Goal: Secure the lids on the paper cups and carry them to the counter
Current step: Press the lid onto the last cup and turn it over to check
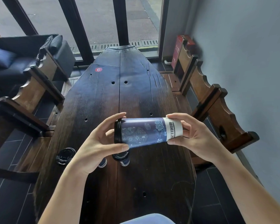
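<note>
A: Dark wood, the long table (136,97), planked and drilled with holes, running to a window (100,20); a red number sticker (98,69) sits far left on it.

B: Around it?

A: Carved benches (31,94) either side, grey wall (249,62) right. A loose black lid (65,156) lies near the left edge.

B: The cup?

A: The paper cup (145,132) is held sideways above the table. The left hand (94,147) curls round its lidded end, the right hand (199,139) pinches its base. They hide most of two more cups (122,159) below.
</note>
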Demonstrator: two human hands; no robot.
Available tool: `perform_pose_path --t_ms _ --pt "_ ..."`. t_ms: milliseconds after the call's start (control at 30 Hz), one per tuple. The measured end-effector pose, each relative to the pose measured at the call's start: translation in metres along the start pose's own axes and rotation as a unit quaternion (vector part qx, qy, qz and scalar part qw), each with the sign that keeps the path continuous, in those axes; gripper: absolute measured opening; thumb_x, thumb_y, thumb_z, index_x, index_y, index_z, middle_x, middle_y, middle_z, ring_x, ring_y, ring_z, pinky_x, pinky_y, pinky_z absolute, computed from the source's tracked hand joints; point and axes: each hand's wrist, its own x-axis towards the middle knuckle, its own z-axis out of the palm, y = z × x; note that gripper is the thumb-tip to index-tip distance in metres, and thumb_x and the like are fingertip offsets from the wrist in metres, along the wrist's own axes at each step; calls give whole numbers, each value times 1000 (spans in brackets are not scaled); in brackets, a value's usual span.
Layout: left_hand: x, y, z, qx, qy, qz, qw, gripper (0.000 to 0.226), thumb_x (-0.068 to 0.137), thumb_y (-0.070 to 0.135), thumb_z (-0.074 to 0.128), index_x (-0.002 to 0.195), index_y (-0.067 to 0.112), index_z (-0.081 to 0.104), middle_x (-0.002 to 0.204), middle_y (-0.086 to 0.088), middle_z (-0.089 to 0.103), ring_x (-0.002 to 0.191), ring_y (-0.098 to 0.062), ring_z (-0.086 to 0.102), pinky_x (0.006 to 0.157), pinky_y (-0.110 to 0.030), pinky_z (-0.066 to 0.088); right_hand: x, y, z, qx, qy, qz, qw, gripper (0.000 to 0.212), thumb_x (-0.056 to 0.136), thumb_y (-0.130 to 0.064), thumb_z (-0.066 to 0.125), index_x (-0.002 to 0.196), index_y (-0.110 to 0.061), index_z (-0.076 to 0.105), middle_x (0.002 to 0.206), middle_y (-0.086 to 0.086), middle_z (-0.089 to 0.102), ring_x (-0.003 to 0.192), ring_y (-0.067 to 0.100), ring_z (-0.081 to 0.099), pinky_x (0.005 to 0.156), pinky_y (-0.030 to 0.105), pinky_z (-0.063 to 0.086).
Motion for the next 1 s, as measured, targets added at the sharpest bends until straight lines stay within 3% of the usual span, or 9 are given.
perform_pose_path --t_ms 100,267,433,500,567,733,800,900,1000 --pt "-1 -2 1 4 0 6 1000 76 69 -11 79 135 26 66 129 -3 71 114 -25 69 94 -37 59 0 1 1 8 -8 10 1000 65 72 -18 82 131 -33 58 113 -22 66 121 9 62 89 20 57" --pt "0 -2 -1 -21 12 -13 1000 75 66 11 87 135 33 67 129 -2 72 113 -23 71 86 -37 62 -1 0 2 -7 -11 11 1000 65 71 -21 82 130 -40 61 115 -26 63 124 5 60 88 18 56" --pt "-2 -4 -5 -16 -7 14 1000 84 68 -13 77 142 23 60 146 0 62 124 -26 64 100 -41 57 -1 -1 2 20 -10 28 999 65 74 -23 80 133 -30 56 111 -20 68 120 10 64 86 22 59" --pt "-2 -4 -7 -9 -14 20 1000 80 70 -13 77 141 21 61 152 -2 56 128 -32 59 102 -50 56 -1 -1 1 23 -16 37 999 66 74 -23 81 134 -31 55 111 -19 69 120 11 64 87 23 59" --pt "-1 -5 -8 -20 -11 10 1000 76 72 -12 76 140 20 62 145 -7 60 124 -35 60 96 -60 57 -2 -2 1 22 -24 42 999 71 71 -22 83 135 -33 53 112 -19 68 122 10 64 87 23 59" --pt "-2 -7 -7 -55 -7 -9 998 74 73 -13 73 138 21 63 133 -10 67 115 -34 66 83 -54 63 -3 -4 4 22 -16 29 999 70 71 -17 81 134 -31 54 113 -21 66 125 6 60 87 23 59" --pt "-2 -7 -7 -52 -9 -6 999 76 72 -13 74 139 21 62 133 -8 68 116 -32 66 85 -52 62 -3 -4 3 30 -14 27 999 68 72 -16 81 133 -29 55 114 -17 66 123 7 61 86 23 59" --pt "-4 -7 -9 -25 -13 9 1000 82 70 -13 76 144 19 59 142 -5 64 127 -28 62 95 -38 58 -4 -5 2 42 -20 30 998 67 73 -16 80 134 -29 55 112 -14 67 122 8 63 85 24 60" --pt "-4 -8 -9 -16 -2 18 1000 77 70 -11 77 140 15 61 151 -4 58 135 -31 57 107 -43 53 -4 -3 3 37 -20 28 999 66 72 -18 81 132 -36 58 113 -21 66 124 6 61 85 23 60"
